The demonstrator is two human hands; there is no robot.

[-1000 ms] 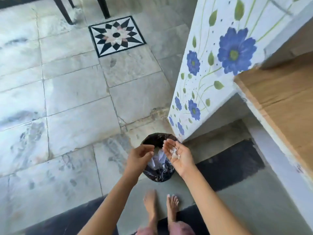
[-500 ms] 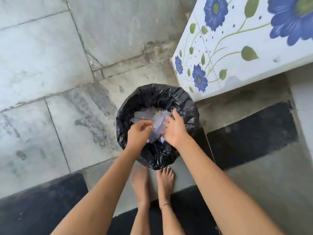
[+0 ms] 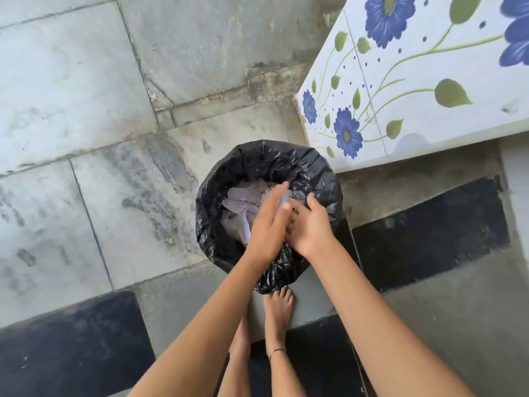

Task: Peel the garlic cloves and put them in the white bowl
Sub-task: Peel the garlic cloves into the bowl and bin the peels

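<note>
A bin lined with a black plastic bag [image 3: 252, 164] stands on the floor below me, with white paper and pale scraps [image 3: 239, 204] inside. Both my hands hover over its opening. My left hand [image 3: 267, 222] is flat with straight fingers and lies against the palm of my right hand [image 3: 310, 224], whose fingers are loosely spread. A few pale garlic skin bits show between the fingertips. No garlic cloves or white bowl are in view.
A white wall tiled with blue flowers [image 3: 400, 90] juts in at the upper right, close to the bin. Grey stone floor [image 3: 86, 110] stretches left, with black strips [image 3: 429, 230] near my bare feet [image 3: 277, 313].
The view came closer to the bin. My left hand went from a curled pinch to flat fingers sliding across my right palm; the skins seen on that palm a second ago are mostly gone.
</note>
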